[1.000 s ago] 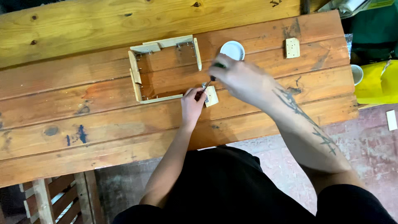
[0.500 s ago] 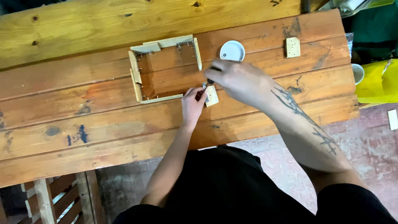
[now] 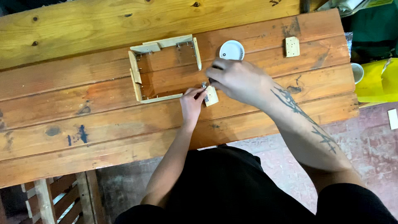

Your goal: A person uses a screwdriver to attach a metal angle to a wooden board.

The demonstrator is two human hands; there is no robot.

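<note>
Both hands, left hand [image 3: 191, 104] and right hand [image 3: 238, 81], meet at a small wooden block [image 3: 212, 96] beside an open wooden frame [image 3: 137, 79].

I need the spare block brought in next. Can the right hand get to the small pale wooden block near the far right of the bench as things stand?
Probably yes. The right hand is beside the white round lid, and only bare bench plank lies between it and the small wooden block. Its fingers are busy at the frame corner piece, though.

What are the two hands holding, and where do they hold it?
The left hand pinches a small wooden block at its left edge, beside the wooden frame. The right hand is closed above the block; what it grips is hidden.
</note>
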